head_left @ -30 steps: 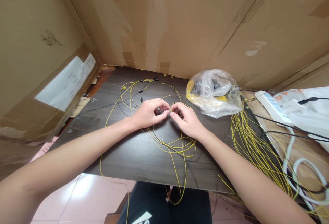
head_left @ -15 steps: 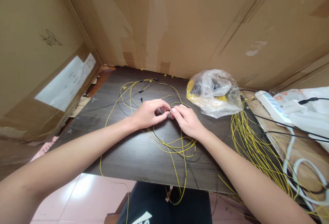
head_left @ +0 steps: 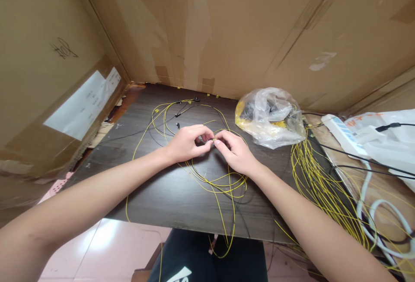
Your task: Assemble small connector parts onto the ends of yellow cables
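Over the middle of the dark table, my left hand and my right hand meet at the fingertips. Both pinch a small dark and yellow piece, mostly covered by the fingers; it seems to be part of a wire. Thin yellow wires lie in loose loops beneath and in front of the hands. More yellow and black wires curve behind the left hand, with small black connectors at their ends.
A clear plastic bag with yellow and dark contents sits at the back right. Beside it hangs a thick bundle of yellow wires. A white power strip lies further right. Cardboard walls stand behind and at left.
My right hand's thumb and forefinger have shifted slightly left and its fingers are more arched. My left hand has hardly moved.
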A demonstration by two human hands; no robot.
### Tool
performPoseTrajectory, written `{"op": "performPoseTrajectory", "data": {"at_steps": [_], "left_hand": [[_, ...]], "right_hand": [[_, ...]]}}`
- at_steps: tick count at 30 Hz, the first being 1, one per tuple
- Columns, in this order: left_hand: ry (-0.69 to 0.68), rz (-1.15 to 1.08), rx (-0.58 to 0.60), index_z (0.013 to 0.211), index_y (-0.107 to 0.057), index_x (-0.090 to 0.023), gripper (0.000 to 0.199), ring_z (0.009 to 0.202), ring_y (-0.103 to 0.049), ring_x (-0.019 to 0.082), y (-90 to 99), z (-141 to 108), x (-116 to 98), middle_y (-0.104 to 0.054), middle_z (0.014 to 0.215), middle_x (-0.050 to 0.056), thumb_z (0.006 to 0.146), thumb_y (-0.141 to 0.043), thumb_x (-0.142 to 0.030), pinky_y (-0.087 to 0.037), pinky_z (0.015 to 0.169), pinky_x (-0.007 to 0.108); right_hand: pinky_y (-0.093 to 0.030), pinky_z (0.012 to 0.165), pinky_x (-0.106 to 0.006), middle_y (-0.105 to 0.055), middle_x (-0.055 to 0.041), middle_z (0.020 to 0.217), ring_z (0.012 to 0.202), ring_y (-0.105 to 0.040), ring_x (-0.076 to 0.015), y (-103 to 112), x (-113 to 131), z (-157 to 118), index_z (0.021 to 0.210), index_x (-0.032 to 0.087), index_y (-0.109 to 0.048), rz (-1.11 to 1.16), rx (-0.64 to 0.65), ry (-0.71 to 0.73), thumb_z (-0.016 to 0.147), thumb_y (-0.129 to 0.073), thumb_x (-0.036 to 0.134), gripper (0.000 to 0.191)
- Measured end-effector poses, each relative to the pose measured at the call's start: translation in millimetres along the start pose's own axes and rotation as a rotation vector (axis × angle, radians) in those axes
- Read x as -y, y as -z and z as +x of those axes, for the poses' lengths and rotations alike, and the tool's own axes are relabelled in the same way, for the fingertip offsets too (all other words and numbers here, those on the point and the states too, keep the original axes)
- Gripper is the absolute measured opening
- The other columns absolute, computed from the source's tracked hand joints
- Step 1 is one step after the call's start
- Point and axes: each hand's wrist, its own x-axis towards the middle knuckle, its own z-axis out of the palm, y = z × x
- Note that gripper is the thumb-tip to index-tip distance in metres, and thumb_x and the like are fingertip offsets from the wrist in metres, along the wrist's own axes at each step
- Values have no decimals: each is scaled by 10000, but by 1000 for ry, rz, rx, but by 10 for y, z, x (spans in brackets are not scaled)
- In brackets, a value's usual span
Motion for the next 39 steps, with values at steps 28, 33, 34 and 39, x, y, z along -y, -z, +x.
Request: {"op": "performPoseTrajectory", "data": {"at_steps": [28, 33, 34, 39], "left_hand": [[-59, 48, 21, 986, -747, -169, 128, 665, -628, 124, 27, -4, 39, -703, 789, 24, 951, -648, -242, -526, 653, 240], [-75, 53, 13, 987, -762, -166, 139, 652, -606, 122, 16, -8, 58, -689, 765, 22, 958, -651, -244, -498, 636, 237], [-81, 50, 11, 991, -762, -164, 138, 656, -608, 122, 13, -9, 60, -695, 776, 24, 958, -650, -239, -499, 636, 237], [-78, 48, 14, 1003, -747, -164, 133, 679, -638, 121, 8, -9, 46, -727, 829, 35, 965, -644, -238, -536, 672, 244]], "right_hand": [[-470, 787, -348, -695, -59, 905, 868, -634, -215, -5, -15, -10, 958, 215, -636, -11, -11, 23, 1019, -497, 313, 181], [-468, 792, -348, -697, -61, 913, 871, -630, -213, -10, -14, -12, 959, 208, -637, -7, -13, 20, 1016, -498, 296, 174], [-466, 795, -348, -698, -62, 918, 872, -629, -213, -8, -15, -11, 961, 207, -636, -6, -8, 22, 1017, -495, 293, 175], [-458, 807, -353, -696, -59, 911, 865, -619, -210, 8, -24, -5, 924, 213, -620, -22, 16, 29, 1040, -454, 307, 224]]}}
